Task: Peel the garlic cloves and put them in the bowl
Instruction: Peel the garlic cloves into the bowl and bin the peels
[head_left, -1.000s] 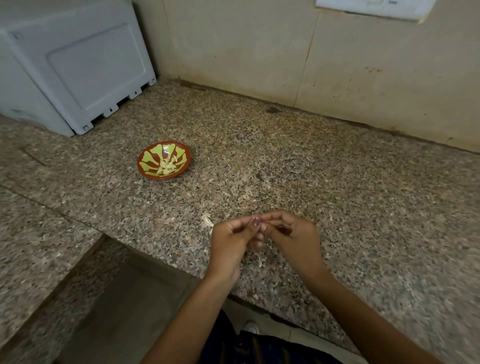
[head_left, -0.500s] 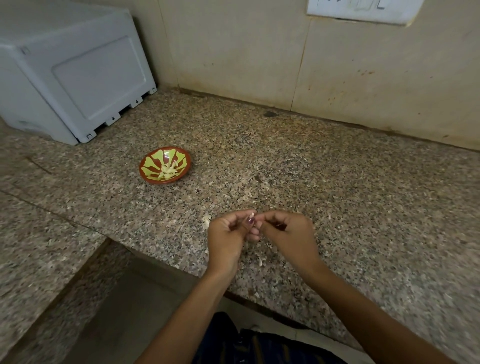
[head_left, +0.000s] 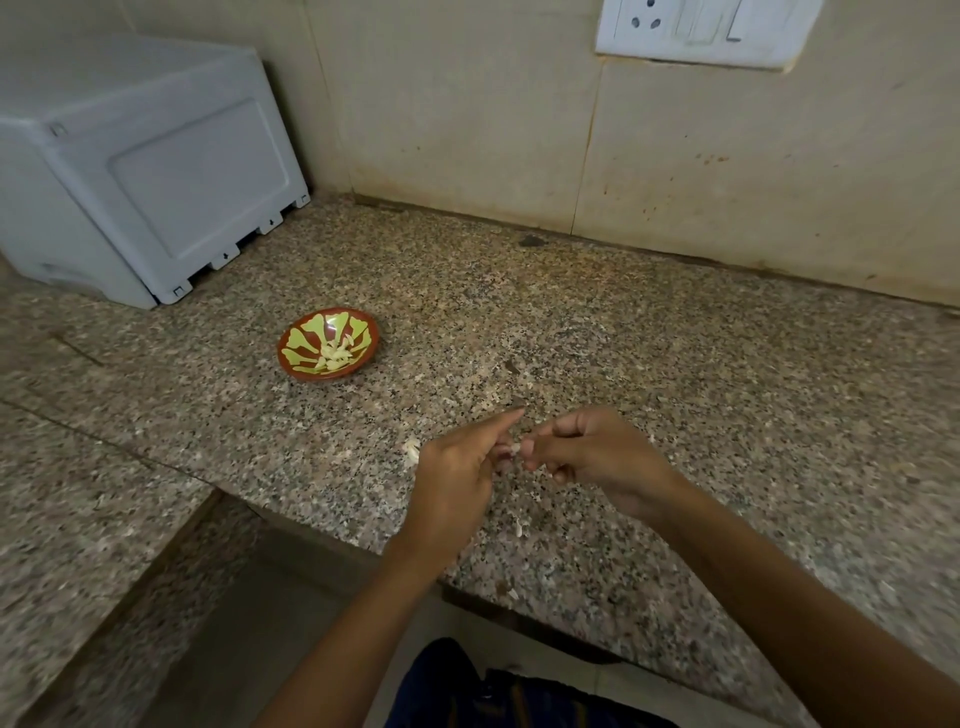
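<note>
Both hands meet over the granite counter (head_left: 649, 364) near its front edge. A small pale garlic clove (head_left: 515, 448) shows between the fingertips of my left hand (head_left: 457, 467) and my right hand (head_left: 597, 457); both pinch it. The left index finger points out straight. A small red-brown bowl (head_left: 363, 325) with a yellow-green pattern sits to the far left of the hands and holds several peeled cloves (head_left: 335, 356). A pale bit of garlic or skin (head_left: 412, 451) lies on the counter just left of my left hand.
A grey plastic appliance (head_left: 145, 176) stands at the back left corner. A white switch and socket plate (head_left: 706, 31) is on the tiled wall. Pale skin scraps (head_left: 519, 527) lie near the front edge. The counter steps down at the left.
The view has tilted up a little. My left index finger has straightened out, and the hands have shifted slightly apart around the clove.
</note>
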